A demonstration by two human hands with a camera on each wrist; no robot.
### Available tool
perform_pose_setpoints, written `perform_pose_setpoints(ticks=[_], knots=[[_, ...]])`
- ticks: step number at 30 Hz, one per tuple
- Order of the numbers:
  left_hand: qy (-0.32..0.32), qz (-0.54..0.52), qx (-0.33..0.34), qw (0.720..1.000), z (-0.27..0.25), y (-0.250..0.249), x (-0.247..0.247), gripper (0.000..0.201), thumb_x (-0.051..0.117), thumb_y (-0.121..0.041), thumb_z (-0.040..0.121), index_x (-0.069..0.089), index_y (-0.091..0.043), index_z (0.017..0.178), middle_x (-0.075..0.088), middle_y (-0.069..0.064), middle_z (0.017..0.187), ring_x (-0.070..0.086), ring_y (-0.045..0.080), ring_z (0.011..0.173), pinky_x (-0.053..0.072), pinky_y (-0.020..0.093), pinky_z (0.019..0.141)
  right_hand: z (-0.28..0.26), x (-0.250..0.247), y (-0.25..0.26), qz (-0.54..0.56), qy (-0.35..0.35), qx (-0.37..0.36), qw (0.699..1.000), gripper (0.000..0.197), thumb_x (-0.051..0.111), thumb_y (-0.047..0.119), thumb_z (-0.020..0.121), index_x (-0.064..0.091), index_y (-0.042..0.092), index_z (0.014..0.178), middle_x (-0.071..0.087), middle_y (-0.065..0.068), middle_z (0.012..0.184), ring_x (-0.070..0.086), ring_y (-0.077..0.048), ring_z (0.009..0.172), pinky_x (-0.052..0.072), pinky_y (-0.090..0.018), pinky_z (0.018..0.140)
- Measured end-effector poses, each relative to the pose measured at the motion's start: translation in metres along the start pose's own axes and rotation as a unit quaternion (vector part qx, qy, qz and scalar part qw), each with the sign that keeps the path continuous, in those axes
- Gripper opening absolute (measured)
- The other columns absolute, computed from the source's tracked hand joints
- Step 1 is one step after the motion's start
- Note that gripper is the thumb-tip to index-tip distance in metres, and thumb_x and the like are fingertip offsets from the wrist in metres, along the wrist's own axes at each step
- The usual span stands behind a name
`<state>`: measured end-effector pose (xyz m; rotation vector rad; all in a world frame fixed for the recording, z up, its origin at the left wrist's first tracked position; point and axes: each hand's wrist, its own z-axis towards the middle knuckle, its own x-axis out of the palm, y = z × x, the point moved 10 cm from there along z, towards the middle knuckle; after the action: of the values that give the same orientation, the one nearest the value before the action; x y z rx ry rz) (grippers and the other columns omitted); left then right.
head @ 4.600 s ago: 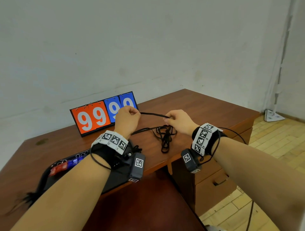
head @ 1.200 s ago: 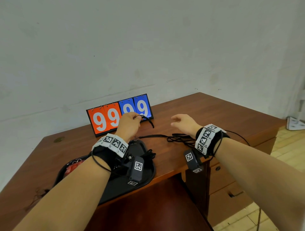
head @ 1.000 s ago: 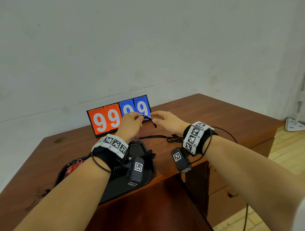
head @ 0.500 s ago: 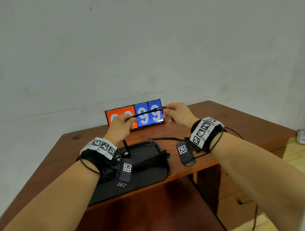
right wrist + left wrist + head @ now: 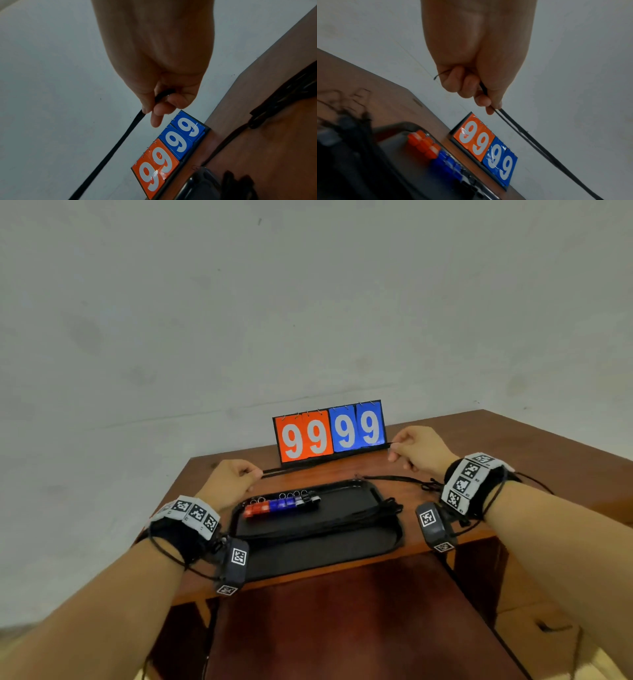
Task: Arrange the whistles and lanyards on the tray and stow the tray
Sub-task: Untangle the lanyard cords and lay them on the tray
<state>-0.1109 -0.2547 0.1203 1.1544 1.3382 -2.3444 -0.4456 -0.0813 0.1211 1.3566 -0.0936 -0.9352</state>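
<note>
A black lanyard [image 5: 329, 458] is stretched taut between my hands, above the desk and behind the tray. My left hand [image 5: 233, 479] pinches its left end, which shows as two strands [image 5: 518, 129] in the left wrist view. My right hand [image 5: 416, 448] pinches the other end [image 5: 135, 121]. The black tray [image 5: 308, 549] lies at the desk's front edge. In it a row of red, blue and black whistles [image 5: 281, 505] lines the back, and several black lanyards [image 5: 342, 520] lie straight across the middle.
An orange and blue flip scoreboard [image 5: 330, 433] reading 99 99 stands behind the tray by the wall. More tangled black lanyards [image 5: 407, 481] lie on the desk [image 5: 513, 446] right of the tray. Drawers [image 5: 537, 625] sit under the desk's right side.
My hands have drawn apart and pulled the lanyard out straight in front of the scoreboard. The view has swung so that the tray and its whistles now show between my wrists.
</note>
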Motion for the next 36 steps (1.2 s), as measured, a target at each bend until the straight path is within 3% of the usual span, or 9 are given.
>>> perform_pose_setpoints(ticks=[3,6,9,11,14,17,26,31,36], knots=[[0.016,0.037,-0.015,0.999,-0.008,0.022,-0.007,0.022,0.052,-0.019,0.100,0.067,-0.018,0.085,0.065,0.000,0.072,0.052,0.008,0.057,0.040,0.027,0.063,-0.006,0.011,-0.006,-0.015,0.018,0.003,1.000,0.009,0.066,0.012,0.091,0.068,0.004,0.094,0.074,-0.012,0.076,0.051,-0.014,0.048,0.040,-0.016,0.041],[0.038,0.051,-0.040,0.997,-0.014,0.040,-0.009,0.024,0.046,-0.010,0.102,0.066,-0.017,0.093,0.065,-0.001,0.074,0.048,0.008,0.053,0.037,0.023,0.055,-0.013,0.020,-0.009,-0.054,0.046,0.010,0.997,0.009,0.070,0.017,0.089,0.072,0.008,0.087,0.071,-0.007,0.071,0.053,-0.010,0.048,0.039,-0.013,0.040],[0.036,0.056,-0.061,0.996,-0.021,0.053,-0.009,0.019,0.052,-0.009,0.100,0.069,-0.014,0.093,0.059,-0.004,0.069,0.046,0.006,0.056,0.036,0.020,0.053,-0.017,0.028,-0.015,-0.082,0.071,0.019,0.994,0.008,0.066,0.015,0.093,0.073,0.011,0.092,0.069,-0.004,0.072,0.054,-0.008,0.052,0.040,-0.012,0.043],[0.029,0.063,-0.069,0.995,-0.024,0.060,-0.008,0.014,0.059,-0.013,0.097,0.072,-0.011,0.092,0.060,-0.006,0.070,0.052,0.006,0.062,0.040,0.021,0.060,-0.019,0.034,-0.023,-0.100,0.089,0.025,0.991,0.012,0.061,0.012,0.095,0.073,0.011,0.097,0.068,-0.003,0.072,0.055,-0.009,0.054,0.042,-0.015,0.047],[0.018,0.071,-0.081,0.994,-0.024,0.077,-0.009,0.009,0.070,-0.019,0.090,0.075,-0.013,0.086,0.069,-0.001,0.086,0.063,0.018,0.087,0.048,0.031,0.081,-0.024,0.042,-0.038,-0.095,0.118,0.052,0.987,0.014,0.058,0.004,0.095,0.071,0.008,0.097,0.068,-0.007,0.072,0.055,-0.011,0.053,0.040,-0.013,0.041],[0.033,0.093,-0.096,0.991,-0.025,0.091,-0.006,0.009,0.073,-0.025,0.087,0.073,-0.018,0.082,0.069,-0.002,0.090,0.064,0.017,0.091,0.050,0.034,0.085,-0.025,0.047,-0.050,-0.116,0.126,0.059,0.983,0.007,0.065,0.005,0.090,0.071,0.006,0.090,0.073,-0.007,0.071,0.057,-0.012,0.052,0.044,-0.015,0.046],[0.115,0.148,-0.098,0.977,-0.033,0.092,0.014,0.010,0.073,-0.025,0.089,0.070,-0.021,0.079,0.070,-0.004,0.085,0.064,0.012,0.084,0.046,0.027,0.078,-0.024,0.055,-0.064,-0.206,0.130,0.054,0.968,0.011,0.076,0.017,0.083,0.074,0.022,0.074,0.071,0.006,0.076,0.062,-0.006,0.066,0.042,-0.015,0.056],[0.127,0.155,-0.102,0.974,-0.035,0.091,0.015,0.010,0.076,-0.024,0.086,0.072,-0.020,0.078,0.071,-0.003,0.083,0.064,0.009,0.081,0.044,0.024,0.073,-0.026,0.061,-0.069,-0.207,0.137,0.058,0.967,0.010,0.075,0.014,0.085,0.074,0.020,0.076,0.070,0.006,0.076,0.063,-0.007,0.068,0.043,-0.015,0.058],[0.126,0.172,-0.102,0.972,-0.038,0.090,0.015,0.008,0.079,-0.022,0.083,0.075,-0.020,0.076,0.072,-0.003,0.082,0.066,0.010,0.082,0.047,0.026,0.076,-0.025,0.064,-0.073,-0.215,0.136,0.060,0.965,0.013,0.076,0.014,0.084,0.071,0.023,0.076,0.071,0.004,0.084,0.066,-0.011,0.076,0.051,-0.025,0.072]])
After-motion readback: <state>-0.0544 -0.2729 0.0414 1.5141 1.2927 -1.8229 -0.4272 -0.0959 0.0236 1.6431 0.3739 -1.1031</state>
